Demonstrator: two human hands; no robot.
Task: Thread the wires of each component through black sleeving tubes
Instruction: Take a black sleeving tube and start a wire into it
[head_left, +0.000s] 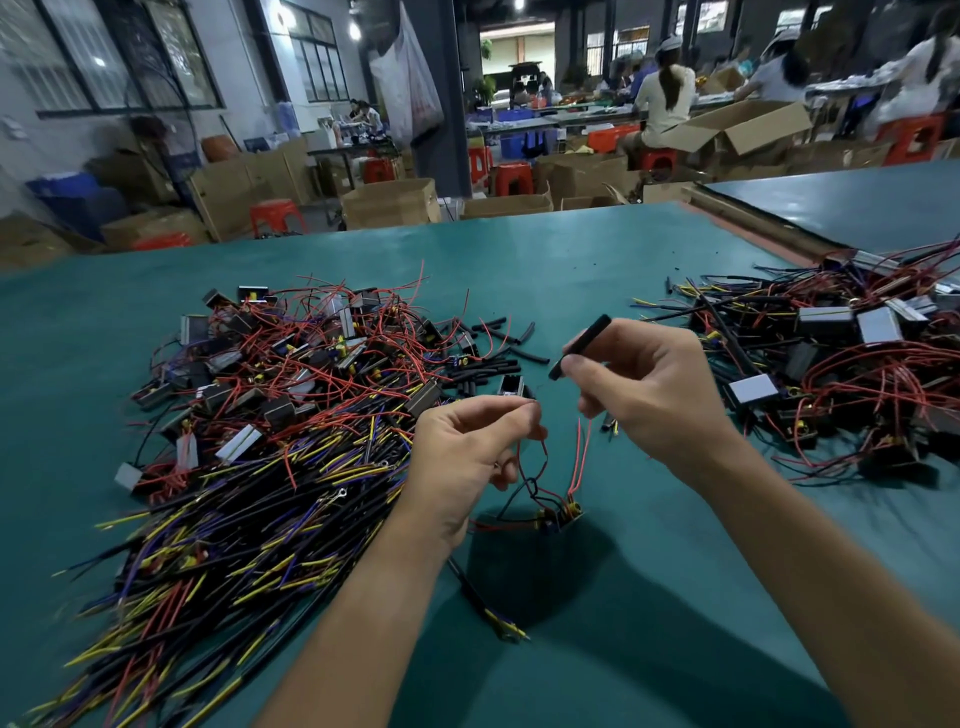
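- Left hand (467, 452) is pinching the component's wires (534, 486); the component (558, 514) is dangling at its five o'clock.
- Right hand (649, 384) is pinching a black sleeving tube (592, 333), which is slanting toward one o'clock.

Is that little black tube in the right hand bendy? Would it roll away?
Probably light: the right hand pinches the black tube with fingertips only. Loose tubes on the table curve, so likely bendy. Round, so it might roll.
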